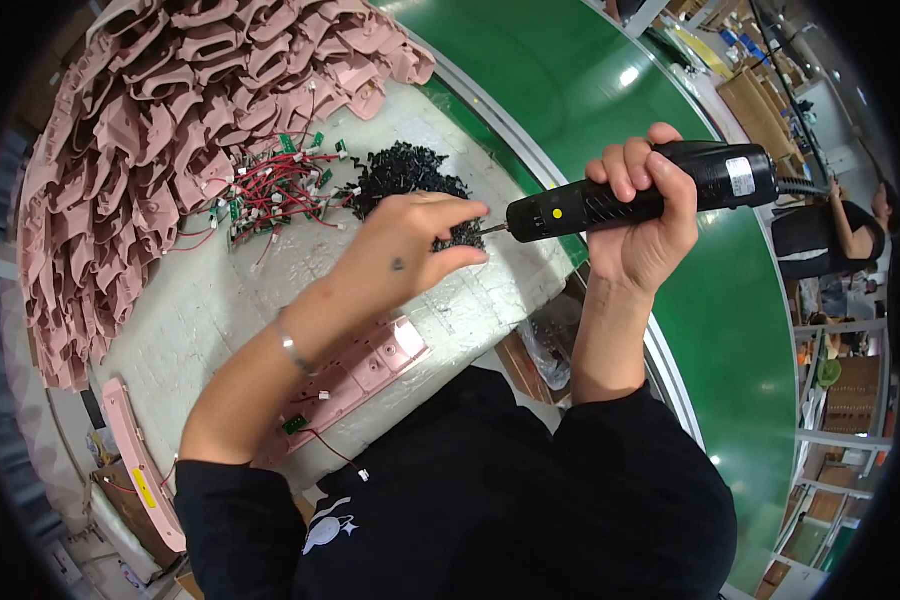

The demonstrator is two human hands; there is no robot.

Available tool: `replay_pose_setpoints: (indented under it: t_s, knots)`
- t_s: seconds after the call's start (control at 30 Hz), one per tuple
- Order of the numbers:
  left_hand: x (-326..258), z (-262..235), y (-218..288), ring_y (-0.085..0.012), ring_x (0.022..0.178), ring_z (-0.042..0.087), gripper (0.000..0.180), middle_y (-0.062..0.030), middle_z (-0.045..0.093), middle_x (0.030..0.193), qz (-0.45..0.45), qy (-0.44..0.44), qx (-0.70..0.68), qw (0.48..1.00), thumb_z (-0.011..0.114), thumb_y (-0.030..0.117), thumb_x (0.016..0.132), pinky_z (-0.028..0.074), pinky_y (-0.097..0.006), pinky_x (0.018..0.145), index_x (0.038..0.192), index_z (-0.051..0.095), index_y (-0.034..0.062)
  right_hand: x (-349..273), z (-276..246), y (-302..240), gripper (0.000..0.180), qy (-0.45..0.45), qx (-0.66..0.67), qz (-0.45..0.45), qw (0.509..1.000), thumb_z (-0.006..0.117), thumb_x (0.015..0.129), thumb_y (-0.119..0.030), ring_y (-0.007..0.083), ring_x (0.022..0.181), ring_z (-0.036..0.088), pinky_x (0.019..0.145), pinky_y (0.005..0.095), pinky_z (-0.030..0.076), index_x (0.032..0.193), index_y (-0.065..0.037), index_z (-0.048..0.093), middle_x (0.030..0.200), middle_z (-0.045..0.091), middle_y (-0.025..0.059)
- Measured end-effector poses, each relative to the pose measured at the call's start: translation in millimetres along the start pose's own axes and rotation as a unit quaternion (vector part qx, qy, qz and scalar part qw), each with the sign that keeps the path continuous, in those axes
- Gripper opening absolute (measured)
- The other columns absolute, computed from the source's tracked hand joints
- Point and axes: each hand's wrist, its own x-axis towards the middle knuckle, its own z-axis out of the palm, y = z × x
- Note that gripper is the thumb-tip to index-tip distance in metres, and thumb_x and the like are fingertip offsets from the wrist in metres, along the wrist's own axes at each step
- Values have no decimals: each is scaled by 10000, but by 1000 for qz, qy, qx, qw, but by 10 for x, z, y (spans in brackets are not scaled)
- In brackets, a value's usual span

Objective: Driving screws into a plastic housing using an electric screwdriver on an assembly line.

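Screwdriver [600, 208] sits clamped in the right hand [660, 235], its bit [494, 230] beside the left hand [400, 245], thumb and finger apart, near loose screws [462, 237]. Screw loading seems underway, next calling for steady alignment

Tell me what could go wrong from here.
The left hand is spread close to the tip of the screwdriver, so a slip might nick a finger. A bump could scatter the loose pile of black pieces. The red wires lie tangled, so pulling one might drag others.
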Motion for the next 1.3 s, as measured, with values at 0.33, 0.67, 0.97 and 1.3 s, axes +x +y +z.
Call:
replay_pose_setpoints:
  t_s: [0.33, 0.67, 0.97, 1.3]
  knots:
    - [202, 250, -402, -284, 734, 649, 137, -141, 672, 844, 35, 2, 85, 996, 696, 102, 775, 525, -345, 669, 861, 680, -3, 40, -73, -96, 231, 41, -23, -39, 998, 563, 829, -110, 118, 630, 439, 698, 315, 408, 1043, -32, 519, 690, 437, 5]
    - [-642, -738, 132, -206, 645, 630, 108, -90, 650, 768, -76, -14, 104, 992, 690, 98, 798, 489, -303, 567, 874, 678, 21, -25, -556, 204, 287, 31, -265, -6, 964, 609, 757, -26, 143, 573, 479, 585, 261, 414, 1009, 78, 519, 684, 506, 71]
    - [-2282, -772, 963, -245, 917, 540, 629, -55, 561, 1046, -298, -75, 295, 905, 806, 309, 531, 495, -358, 767, 1113, 637, 142, 35, -716, 260, 331, 8, -232, 24, 972, 599, 804, -45, 125, 654, 436, 681, 282, 405, 1089, 81, 488, 729, 467, 44]
    - [-2358, -818, 1113, -296, 879, 624, 557, -127, 609, 1101, -307, -57, 205, 928, 697, 73, 606, 515, -369, 771, 1149, 578, 63, 47, -748, 239, 315, 17, -236, 21, 971, 597, 812, -45, 128, 666, 442, 709, 304, 407, 1087, 69, 493, 727, 457, 38]
